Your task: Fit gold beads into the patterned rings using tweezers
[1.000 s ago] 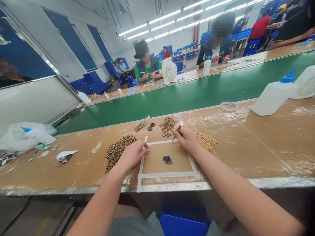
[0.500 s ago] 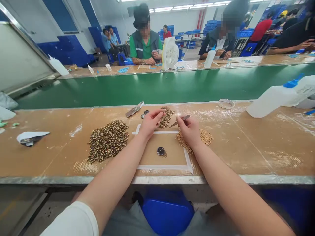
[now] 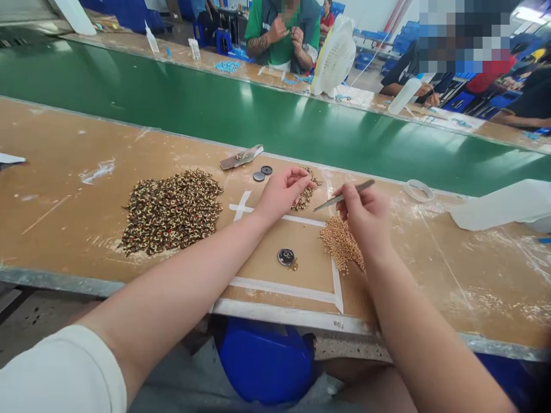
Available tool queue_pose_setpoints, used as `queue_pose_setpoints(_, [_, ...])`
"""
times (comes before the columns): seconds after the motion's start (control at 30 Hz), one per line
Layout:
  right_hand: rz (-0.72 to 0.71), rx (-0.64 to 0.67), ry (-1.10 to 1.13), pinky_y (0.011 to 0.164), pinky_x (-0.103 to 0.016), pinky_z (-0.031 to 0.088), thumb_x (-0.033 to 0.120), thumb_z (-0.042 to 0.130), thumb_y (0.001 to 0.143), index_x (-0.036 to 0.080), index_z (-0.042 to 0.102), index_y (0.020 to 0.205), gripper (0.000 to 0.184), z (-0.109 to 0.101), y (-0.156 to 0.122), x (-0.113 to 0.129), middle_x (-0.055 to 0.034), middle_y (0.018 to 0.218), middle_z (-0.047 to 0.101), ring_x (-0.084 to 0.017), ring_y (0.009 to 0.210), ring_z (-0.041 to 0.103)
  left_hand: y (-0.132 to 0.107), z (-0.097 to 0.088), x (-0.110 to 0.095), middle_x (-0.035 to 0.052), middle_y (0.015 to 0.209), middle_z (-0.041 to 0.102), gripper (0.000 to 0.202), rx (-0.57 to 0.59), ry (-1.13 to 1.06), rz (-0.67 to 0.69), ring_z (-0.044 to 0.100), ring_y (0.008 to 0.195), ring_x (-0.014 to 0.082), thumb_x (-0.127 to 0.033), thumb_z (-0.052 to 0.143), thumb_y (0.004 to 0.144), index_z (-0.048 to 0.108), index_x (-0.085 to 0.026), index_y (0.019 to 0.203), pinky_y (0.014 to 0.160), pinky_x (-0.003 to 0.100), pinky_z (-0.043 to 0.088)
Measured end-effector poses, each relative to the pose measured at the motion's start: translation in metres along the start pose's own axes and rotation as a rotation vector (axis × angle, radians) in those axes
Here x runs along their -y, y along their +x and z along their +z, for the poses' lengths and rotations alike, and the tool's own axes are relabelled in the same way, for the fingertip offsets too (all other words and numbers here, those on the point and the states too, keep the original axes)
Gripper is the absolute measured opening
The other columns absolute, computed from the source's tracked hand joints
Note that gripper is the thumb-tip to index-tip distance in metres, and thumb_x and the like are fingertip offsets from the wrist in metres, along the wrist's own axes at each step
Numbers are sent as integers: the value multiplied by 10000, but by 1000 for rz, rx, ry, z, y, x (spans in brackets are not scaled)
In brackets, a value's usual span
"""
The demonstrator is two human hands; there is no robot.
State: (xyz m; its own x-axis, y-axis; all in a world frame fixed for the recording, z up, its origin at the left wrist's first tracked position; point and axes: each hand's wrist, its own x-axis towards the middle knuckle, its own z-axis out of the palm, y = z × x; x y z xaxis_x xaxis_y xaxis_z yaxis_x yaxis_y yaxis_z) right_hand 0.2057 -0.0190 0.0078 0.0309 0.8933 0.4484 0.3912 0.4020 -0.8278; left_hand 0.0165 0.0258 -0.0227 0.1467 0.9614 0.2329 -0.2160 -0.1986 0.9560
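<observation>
My left hand (image 3: 286,194) is closed in a pinch over the small pile of metallic pieces (image 3: 306,198); whatever sits between the fingertips is too small to make out. In my right hand (image 3: 368,215) are tweezers (image 3: 328,203), tips angled left toward that pile. Below the right hand spreads a heap of tan beads (image 3: 340,241), partly covered by it. A round dark lid with liquid in it (image 3: 286,257) rests inside a white tape outline (image 3: 284,288). To the left of my forearm lies a large heap of dark and gold pieces (image 3: 172,212).
Behind the hands lie a folded strip (image 3: 241,158) and two dark discs (image 3: 262,173). A tape ring (image 3: 418,191) and a white bottle (image 3: 495,206) are at right. Beyond the green belt (image 3: 185,97) stand a fan (image 3: 336,57) and co-workers.
The view has tilted and turned downward. Both hands keep their grips near the small pile, tweezers still in the right. The person opposite has raised both hands.
</observation>
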Motion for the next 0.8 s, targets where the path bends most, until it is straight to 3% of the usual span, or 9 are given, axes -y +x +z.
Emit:
queue_pose_setpoints(0.17, [-35, 150, 71, 438, -251, 356, 547, 603, 990, 209, 698, 747, 427, -20, 10, -14, 5, 553, 571, -108, 468, 497, -5, 5, -3, 19, 859, 686, 90, -6, 54, -40, 413, 484, 42, -200, 563, 973, 558, -194, 1062, 480, 196, 334])
queue_pose_setpoints(0.3, [-152, 351, -46, 544, -276, 436, 500, 574, 1016, 204, 713, 779, 404, -29, 5, -18, -13, 652, 635, -129, 578, 572, -11, 11, -9, -50, 755, 520, 94, 16, 13, -69, 371, 453, 46, -182, 490, 985, 486, -251, 1050, 450, 187, 296])
queue_pose_setpoints(0.43, [-250, 506, -117, 633, -293, 457, 457, 568, 1026, 197, 706, 789, 378, -29, 3, -15, -21, 732, 675, -143, 656, 598, -13, 14, -13, -43, 774, 464, 65, 12, -10, -103, 358, 460, 42, -180, 457, 985, 470, -242, 974, 421, 179, 260])
queue_pose_setpoints(0.8, [-308, 571, -78, 632, -297, 434, 453, 577, 1021, 206, 668, 781, 356, -26, 0, -13, -21, 709, 640, -152, 660, 582, -11, 11, -9, 14, 861, 581, 132, -52, -17, -162, 384, 474, 41, -146, 472, 896, 599, -182, 904, 405, 198, 271])
